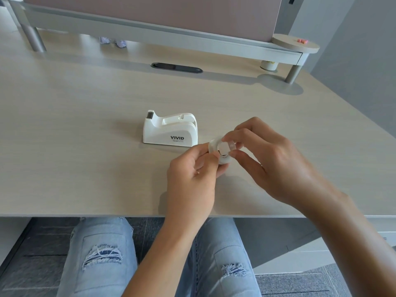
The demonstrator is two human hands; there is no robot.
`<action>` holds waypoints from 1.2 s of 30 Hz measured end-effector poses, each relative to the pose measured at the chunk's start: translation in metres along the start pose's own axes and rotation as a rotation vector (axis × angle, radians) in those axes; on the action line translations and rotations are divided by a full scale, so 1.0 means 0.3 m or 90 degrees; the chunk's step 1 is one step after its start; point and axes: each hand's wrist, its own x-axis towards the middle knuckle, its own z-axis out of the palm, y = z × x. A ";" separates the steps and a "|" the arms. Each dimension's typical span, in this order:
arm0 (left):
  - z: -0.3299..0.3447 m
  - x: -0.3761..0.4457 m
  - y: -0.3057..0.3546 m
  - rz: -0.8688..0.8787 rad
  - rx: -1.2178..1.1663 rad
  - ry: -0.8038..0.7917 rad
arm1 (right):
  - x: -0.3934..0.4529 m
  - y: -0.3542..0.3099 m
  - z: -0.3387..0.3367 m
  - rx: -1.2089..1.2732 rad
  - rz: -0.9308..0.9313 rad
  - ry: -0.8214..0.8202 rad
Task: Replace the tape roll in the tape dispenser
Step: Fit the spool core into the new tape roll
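**Two hands hold the tape roll beside the dispenser**

The tape roll (220, 151) is clear and shiny. It is up off the desk, held between both hands, near the middle of the view. A small white piece sits in its hole, but it is too blurry to say what it is.

The left hand (192, 176) is at about 7 o'clock from the roll. Its fingers (202, 154) are curled in tight and pinch the roll's near side. The right hand (276, 161) is at about 3 o'clock from the roll. Its fingers are bent and close on the roll's far and right side, with the thumb (246, 160) pressing from below. So both hands grip the same roll.

The tape dispenser (170, 131) is white with the word VIVID on its side. It stands on the desk at about 10 o'clock from the roll, just beside the hands but not touching them. Its round cradle has no roll in it. Its cutter end points to 9 o'clock.

The desk (75, 136) is pale wood. At 12 o'clock, far back, there is a dark slot (176, 68) in the desk and a grey shelf (150, 31) on legs. At 6 o'clock, under the desk edge, are knees in torn blue jeans (100, 258).
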 end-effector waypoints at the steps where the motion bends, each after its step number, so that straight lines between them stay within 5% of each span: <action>1: 0.000 -0.001 0.001 0.001 -0.003 0.001 | 0.004 -0.002 -0.005 -0.004 0.002 -0.007; 19: 0.000 0.001 0.024 -0.050 -0.065 -0.013 | 0.040 -0.011 -0.044 -0.053 0.007 -0.120; 30: -0.005 0.004 0.000 -0.010 0.034 0.006 | -0.004 -0.010 0.038 0.193 0.142 0.089; 36: -0.003 0.004 -0.003 -0.018 0.052 0.004 | -0.015 -0.023 0.068 0.188 0.155 0.163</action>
